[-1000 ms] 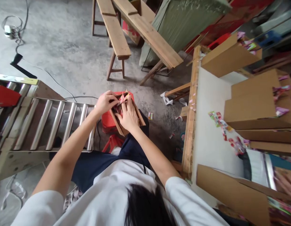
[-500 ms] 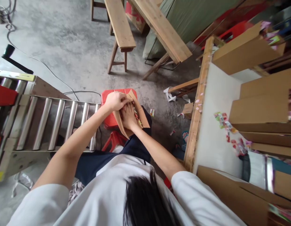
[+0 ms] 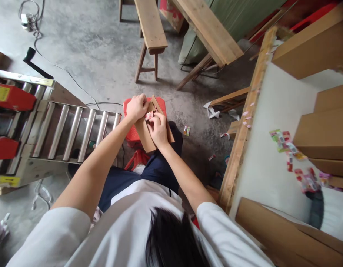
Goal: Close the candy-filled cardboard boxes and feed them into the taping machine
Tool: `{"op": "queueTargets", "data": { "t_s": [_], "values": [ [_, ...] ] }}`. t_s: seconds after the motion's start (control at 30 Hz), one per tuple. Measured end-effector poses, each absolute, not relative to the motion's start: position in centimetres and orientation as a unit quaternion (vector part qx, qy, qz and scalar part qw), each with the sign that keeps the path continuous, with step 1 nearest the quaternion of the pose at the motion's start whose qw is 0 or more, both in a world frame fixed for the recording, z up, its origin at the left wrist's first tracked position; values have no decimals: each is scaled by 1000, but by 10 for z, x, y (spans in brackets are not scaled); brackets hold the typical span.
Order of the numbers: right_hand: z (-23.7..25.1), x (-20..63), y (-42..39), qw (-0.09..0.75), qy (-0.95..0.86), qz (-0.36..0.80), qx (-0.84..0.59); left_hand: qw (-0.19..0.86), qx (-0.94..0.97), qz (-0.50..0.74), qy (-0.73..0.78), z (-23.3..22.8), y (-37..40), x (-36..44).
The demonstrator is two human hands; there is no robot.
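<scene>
Just beyond the seated person's knees, over a red plastic stool (image 3: 132, 138), a small cardboard box (image 3: 146, 138) stands open between both hands, its long side flaps raised and slanting. Whether it rests on the stool or against the leg, I can't tell from here. The left hand (image 3: 137, 107) is closed over the far left edge, fingers folded down onto the cardboard. The right hand (image 3: 158, 129) reaches in at the mouth, fingers bent beside a small red-and-white packet (image 3: 149, 115); whether they pinch it, I can't make out. The near end of the left flap sticks out towards the lap, and the right flap runs close along the right wrist.

To the left, the roller conveyor (image 3: 73, 133) ends just short of the stool, so that side is tight. Ahead there is more room: grey concrete floor (image 3: 105, 55) stretches from the stool to the legs of a wooden bench (image 3: 152, 26), with a thin cable (image 3: 68, 76) curving across it. On the right, a strip of floor separates the knee from the timber edge (image 3: 247, 115) of a white-topped table (image 3: 268, 111), and two little packets (image 3: 186, 130) lie down there. Wrapped sweets (image 3: 289, 148) trail across the tabletop well inside that edge, and a large carton (image 3: 285, 230) crowds its near end, close to the right sleeve (image 3: 218, 226).
</scene>
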State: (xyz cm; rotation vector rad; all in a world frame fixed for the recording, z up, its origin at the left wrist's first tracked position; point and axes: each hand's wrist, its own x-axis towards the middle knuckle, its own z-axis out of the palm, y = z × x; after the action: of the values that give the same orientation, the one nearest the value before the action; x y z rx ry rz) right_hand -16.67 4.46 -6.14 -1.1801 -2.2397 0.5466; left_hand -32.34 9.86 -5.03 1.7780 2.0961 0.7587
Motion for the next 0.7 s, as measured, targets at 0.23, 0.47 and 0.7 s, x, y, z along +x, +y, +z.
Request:
{"op": "queueTargets", "data": {
  "t_s": [0.23,0.47,0.7],
  "values": [
    [-66,-172,43,127,-865,207,-438,201,591,312,716,-62,109,-329],
    [-74,-165,71,137,-844,329,-400,167,589,335,716,-66,116,-308],
    [-33,-158,64,194,-817,301,-452,128,598,255,750,-76,118,-304]
  ]
}}
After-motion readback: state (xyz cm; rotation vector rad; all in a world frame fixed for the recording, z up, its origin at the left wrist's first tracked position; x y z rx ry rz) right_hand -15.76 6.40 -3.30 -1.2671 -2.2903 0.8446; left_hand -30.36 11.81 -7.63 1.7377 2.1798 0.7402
